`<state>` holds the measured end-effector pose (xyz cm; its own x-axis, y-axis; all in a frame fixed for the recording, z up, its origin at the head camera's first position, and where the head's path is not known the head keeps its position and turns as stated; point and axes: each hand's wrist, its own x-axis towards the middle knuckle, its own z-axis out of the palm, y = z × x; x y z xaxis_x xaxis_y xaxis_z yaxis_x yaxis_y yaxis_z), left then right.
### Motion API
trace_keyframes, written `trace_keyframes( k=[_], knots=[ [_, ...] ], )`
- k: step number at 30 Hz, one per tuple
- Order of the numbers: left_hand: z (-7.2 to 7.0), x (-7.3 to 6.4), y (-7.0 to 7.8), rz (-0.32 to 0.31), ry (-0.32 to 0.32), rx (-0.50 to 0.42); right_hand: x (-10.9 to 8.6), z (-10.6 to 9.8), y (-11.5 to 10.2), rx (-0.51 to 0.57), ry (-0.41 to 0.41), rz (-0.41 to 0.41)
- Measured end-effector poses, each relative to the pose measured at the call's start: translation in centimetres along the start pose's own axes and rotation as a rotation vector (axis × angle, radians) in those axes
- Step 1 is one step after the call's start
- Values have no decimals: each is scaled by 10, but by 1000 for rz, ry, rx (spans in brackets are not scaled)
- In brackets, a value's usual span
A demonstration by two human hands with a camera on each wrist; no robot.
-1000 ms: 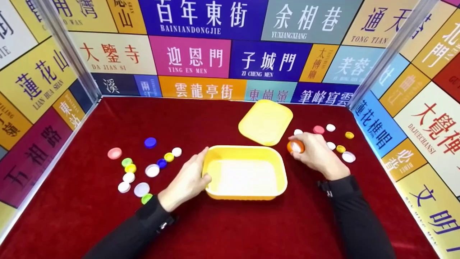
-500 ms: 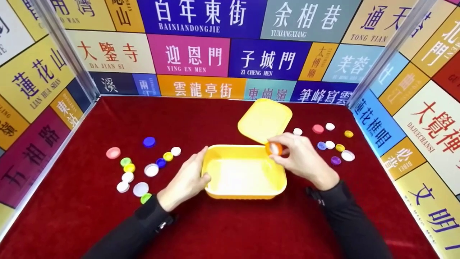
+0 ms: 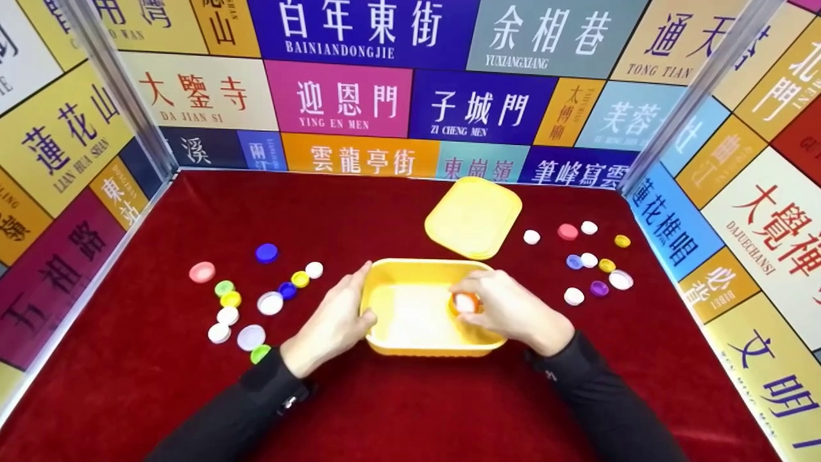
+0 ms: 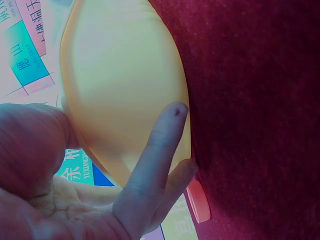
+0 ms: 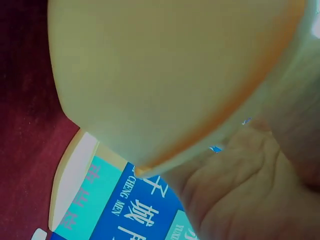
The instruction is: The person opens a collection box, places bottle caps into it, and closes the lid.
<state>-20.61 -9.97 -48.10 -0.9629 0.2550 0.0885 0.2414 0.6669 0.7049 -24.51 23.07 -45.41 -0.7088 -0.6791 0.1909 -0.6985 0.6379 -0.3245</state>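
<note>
A yellow rectangular plastic box stands lidless on the red cloth in the head view. My left hand grips its left side, thumb at the rim and fingers along the outer wall; the left wrist view shows these fingers against the yellow wall. Inside the right part of the box, my right hand pinches an orange bottle cap with a white middle, low over the bottom. In the right wrist view the box's outer wall hides the right fingertips and the cap.
A yellow lid lies behind the box. Several coloured bottle caps are scattered at the left, among them a blue cap, and several more at the right, including a purple cap. Printed panels wall in the table.
My right hand has carried the orange cap leftward from the right-hand caps, over the rim and down into the box. My left hand has stayed on the box.
</note>
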Motion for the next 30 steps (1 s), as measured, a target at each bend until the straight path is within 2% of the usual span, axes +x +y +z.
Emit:
trace_keyframes(
  k=[11, 24, 27, 30],
  knots=[
    [0, 0, 0, 8, 6, -6, -2, -3, -4, -13, 4, 22],
    [1, 1, 0, 16, 18, -6, -4, -7, -4, -6, 56, -17],
    [0, 0, 1, 13, 18, -2, -4, -8, -1, 16, 78, -23],
    [1, 0, 2, 16, 18, -5, -4, -10, 3, 51, 132, -36]
  ],
)
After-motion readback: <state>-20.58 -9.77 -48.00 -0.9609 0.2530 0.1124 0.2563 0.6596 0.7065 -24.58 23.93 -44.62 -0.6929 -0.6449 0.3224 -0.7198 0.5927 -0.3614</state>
